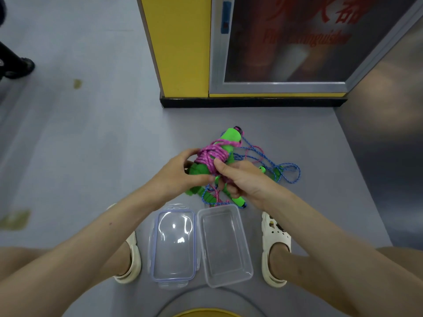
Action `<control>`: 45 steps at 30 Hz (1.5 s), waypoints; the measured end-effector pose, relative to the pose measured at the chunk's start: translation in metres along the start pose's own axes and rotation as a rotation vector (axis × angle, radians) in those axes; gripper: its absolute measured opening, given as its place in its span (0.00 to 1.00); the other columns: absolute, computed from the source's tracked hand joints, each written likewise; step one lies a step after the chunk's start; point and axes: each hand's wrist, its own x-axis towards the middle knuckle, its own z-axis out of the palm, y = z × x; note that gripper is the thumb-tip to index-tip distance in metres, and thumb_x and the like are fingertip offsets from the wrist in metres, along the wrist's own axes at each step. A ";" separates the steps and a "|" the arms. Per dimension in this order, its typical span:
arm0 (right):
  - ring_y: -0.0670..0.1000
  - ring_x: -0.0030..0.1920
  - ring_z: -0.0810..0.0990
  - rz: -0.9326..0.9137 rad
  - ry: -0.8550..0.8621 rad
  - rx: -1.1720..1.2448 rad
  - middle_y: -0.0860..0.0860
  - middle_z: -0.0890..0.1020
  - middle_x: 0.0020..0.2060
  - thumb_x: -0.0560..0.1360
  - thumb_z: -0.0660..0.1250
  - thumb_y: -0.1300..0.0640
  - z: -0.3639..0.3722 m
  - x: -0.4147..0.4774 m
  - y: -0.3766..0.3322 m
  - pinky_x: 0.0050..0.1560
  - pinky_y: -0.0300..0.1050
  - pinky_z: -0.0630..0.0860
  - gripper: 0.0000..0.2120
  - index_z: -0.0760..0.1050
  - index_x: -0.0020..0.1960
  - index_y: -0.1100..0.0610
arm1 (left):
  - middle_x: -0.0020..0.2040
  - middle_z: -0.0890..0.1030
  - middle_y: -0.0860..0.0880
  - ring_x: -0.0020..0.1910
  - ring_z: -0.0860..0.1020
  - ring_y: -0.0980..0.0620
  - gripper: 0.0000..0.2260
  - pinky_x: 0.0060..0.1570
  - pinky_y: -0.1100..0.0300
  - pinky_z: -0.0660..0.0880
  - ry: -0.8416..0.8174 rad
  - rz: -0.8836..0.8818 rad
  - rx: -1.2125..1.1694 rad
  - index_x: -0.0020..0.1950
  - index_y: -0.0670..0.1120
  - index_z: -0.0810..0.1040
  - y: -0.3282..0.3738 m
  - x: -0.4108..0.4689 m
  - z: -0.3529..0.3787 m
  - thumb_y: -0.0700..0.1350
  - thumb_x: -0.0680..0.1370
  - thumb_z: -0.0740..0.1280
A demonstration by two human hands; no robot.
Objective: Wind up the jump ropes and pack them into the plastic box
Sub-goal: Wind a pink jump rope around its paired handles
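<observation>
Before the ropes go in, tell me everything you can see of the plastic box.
The plastic box is clear and rectangular, with rounded corners and thin glossy walls. It stands upright and open on the grey floor, with nothing inside. Its lid, clear with a blue-edged rim, lies flat just to its left. A green rope handle lies at its far rim; whether they touch is unclear.

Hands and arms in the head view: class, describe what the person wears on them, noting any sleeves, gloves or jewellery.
Both the left hand and the right hand are bare: no gloves, rings, watch or bracelets show. The left forearm and right forearm are uncovered to the frame edge, with no sleeve in view.
</observation>
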 end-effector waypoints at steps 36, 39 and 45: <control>0.50 0.43 0.79 -0.070 0.436 0.095 0.54 0.80 0.42 0.75 0.62 0.69 -0.026 0.002 -0.014 0.45 0.42 0.75 0.14 0.74 0.59 0.59 | 0.41 0.78 0.46 0.33 0.76 0.52 0.14 0.31 0.61 0.73 -0.115 -0.151 -0.598 0.48 0.44 0.77 -0.002 -0.009 0.005 0.42 0.63 0.69; 0.48 0.56 0.75 -0.002 0.153 -0.090 0.50 0.78 0.54 0.74 0.65 0.67 -0.013 0.003 -0.002 0.53 0.38 0.69 0.20 0.73 0.65 0.59 | 0.40 0.79 0.46 0.33 0.76 0.52 0.14 0.31 0.62 0.74 -0.215 -0.166 -0.712 0.47 0.44 0.78 -0.003 -0.011 0.009 0.42 0.62 0.69; 0.45 0.28 0.69 -0.002 -0.035 -0.252 0.48 0.74 0.29 0.78 0.63 0.58 -0.003 -0.001 0.002 0.27 0.34 0.66 0.08 0.77 0.42 0.53 | 0.41 0.80 0.46 0.33 0.76 0.52 0.16 0.30 0.61 0.74 -0.273 -0.150 -0.743 0.47 0.44 0.79 -0.003 -0.010 0.006 0.44 0.61 0.70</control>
